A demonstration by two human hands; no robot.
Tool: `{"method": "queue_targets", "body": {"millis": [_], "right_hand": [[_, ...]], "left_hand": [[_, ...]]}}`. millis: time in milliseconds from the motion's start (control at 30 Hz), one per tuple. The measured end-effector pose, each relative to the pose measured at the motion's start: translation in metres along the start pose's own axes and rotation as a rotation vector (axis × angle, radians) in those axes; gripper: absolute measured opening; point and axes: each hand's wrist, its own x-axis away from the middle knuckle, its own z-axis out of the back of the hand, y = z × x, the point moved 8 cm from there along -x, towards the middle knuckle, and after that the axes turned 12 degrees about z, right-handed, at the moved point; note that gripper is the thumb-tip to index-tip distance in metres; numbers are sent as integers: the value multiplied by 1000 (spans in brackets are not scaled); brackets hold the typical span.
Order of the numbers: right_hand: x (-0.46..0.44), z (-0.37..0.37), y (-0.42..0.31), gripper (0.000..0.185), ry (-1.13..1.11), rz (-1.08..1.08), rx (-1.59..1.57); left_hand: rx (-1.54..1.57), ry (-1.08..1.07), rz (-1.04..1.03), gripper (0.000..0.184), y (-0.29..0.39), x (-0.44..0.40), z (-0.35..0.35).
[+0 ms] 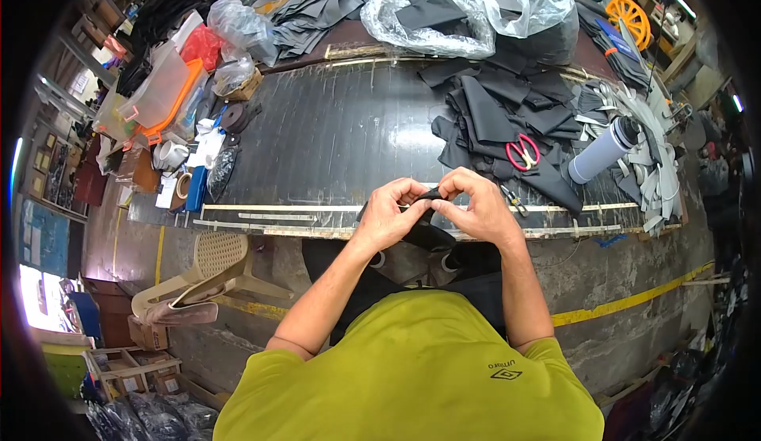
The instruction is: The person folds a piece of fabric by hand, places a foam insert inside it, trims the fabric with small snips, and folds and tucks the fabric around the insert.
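Both my hands meet over the front edge of the dark worktable, pinching a piece of black fabric. My left hand grips it from the left, thumb and fingers pressed together. My right hand pinches it from the right, close to the left thumb. Part of the fabric hangs down below the hands, dark against the black trousers, so its full shape is hard to make out. Right of my right hand lies a small dark tool, perhaps thread snips. Beyond it, red-handled scissors rest on a pile of black fabric pieces.
A grey-blue bottle stands at the right beside light grey strips. Clear plastic bags lie at the back. On the left are a plastic bin and tape rolls. A beige chair stands on the floor, left.
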Motion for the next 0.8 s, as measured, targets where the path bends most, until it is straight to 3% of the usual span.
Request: {"method": "queue_targets", "body": {"millis": [33, 133, 233, 433, 533, 567, 667, 700, 733, 800], "right_hand": [[0, -1, 0, 17, -18, -31, 33], [1, -10, 15, 19, 47, -27, -89], [3, -13, 19, 17, 114, 8, -220], [10, -13, 40, 18, 87, -187, -339], [11, -24, 56, 31, 303, -230, -602], [13, -27, 60, 42, 325, -269, -621], [21, -59, 60, 32, 106, -359, -706], [27, -65, 64, 25, 41, -398, -637], [31, -65, 69, 24, 55, -411, -626], [36, -63, 73, 23, 80, -440, -602]], "left_hand": [[-7, 17, -24, 13, 1, 1, 2], [-34, -60, 164, 14, -8, -1, 2], [16, -80, 131, 14, -1, -3, 4], [25, -34, 32, 10, 8, -1, 1], [-93, 145, -141, 11, 20, 3, 8], [-33, 184, -88, 14, 15, 2, 11], [-149, 391, -288, 11, 23, 0, 22], [-89, 408, -217, 12, 12, -5, 25], [197, 352, -44, 16, -8, -13, 26], [241, 331, 30, 18, -22, -21, 35]]}}
